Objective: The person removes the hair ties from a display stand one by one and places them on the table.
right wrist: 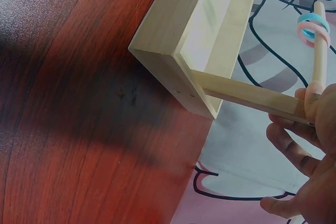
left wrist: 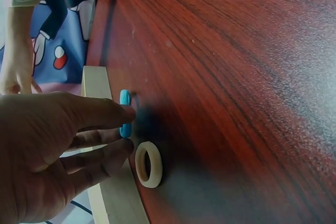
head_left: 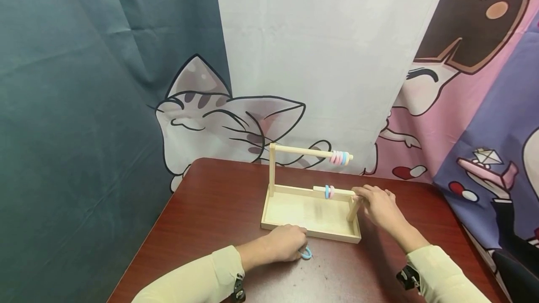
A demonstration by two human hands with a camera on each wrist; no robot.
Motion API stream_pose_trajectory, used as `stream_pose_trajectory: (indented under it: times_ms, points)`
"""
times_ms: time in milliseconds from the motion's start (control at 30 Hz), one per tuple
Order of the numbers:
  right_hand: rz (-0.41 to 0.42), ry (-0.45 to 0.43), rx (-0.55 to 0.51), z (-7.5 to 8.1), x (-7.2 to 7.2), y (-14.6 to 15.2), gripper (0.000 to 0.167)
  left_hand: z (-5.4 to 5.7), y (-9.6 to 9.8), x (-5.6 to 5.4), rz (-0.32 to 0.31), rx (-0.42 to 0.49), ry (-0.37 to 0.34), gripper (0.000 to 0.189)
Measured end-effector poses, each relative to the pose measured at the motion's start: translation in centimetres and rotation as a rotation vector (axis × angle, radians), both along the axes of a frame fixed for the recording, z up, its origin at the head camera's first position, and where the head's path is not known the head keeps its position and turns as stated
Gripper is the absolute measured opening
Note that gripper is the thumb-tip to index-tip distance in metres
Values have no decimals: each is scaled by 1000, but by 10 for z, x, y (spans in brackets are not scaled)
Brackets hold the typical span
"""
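Note:
Thumb and fingertips of my left hand (head_left: 286,243) pinch a light blue ring (left wrist: 125,97) near the front wall of a wooden stand (head_left: 311,234). Beside those fingertips, a pale beige ring (left wrist: 156,163) lies on the table in the left wrist view; in the head view the hand hides it. My right hand (head_left: 381,205) grips the top of the stand's short post (right wrist: 252,95), where the lower rod (head_left: 343,192) begins. A blue ring (head_left: 326,192) and a pink ring (head_left: 331,192) hang on that rod.
The stand's taller post (head_left: 272,172) carries an upper rod (head_left: 301,151), with several pink, white and blue rings (head_left: 338,157) near its free end. All this stands on a reddish-brown table (head_left: 210,209). Behind it hangs a printed cloth (head_left: 320,60) with cartoon figures.

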State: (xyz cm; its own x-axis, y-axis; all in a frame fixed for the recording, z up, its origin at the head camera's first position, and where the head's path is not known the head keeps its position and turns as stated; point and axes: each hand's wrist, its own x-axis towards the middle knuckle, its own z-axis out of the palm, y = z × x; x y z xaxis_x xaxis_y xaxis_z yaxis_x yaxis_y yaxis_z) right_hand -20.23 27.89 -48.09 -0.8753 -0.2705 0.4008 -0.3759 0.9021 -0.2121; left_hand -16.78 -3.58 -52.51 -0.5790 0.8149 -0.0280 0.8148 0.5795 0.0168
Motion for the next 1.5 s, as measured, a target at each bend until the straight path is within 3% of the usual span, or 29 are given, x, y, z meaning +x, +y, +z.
stream_pose_trajectory:
  times_ms: [200,600,833,967,1267,1500]
  points:
    - [0,-10,-2,-1,1,-1,17,-5,0,2,10,-19,46,17]
    - [-1,-27,2,-4,3,0,17,-9,1,5,32,-44,74,4]
    - [0,-21,3,-3,2,-1,18,-6,-2,6,21,-19,67,18]
    - [-3,-23,7,-3,1,0,18,-5,-1,2,20,16,44,20]
    - [3,-32,-4,1,-2,1,17,7,-1,-15,90,154,31,24]
    - [1,-30,-4,2,-3,1,18,18,-6,-30,197,259,38,26]
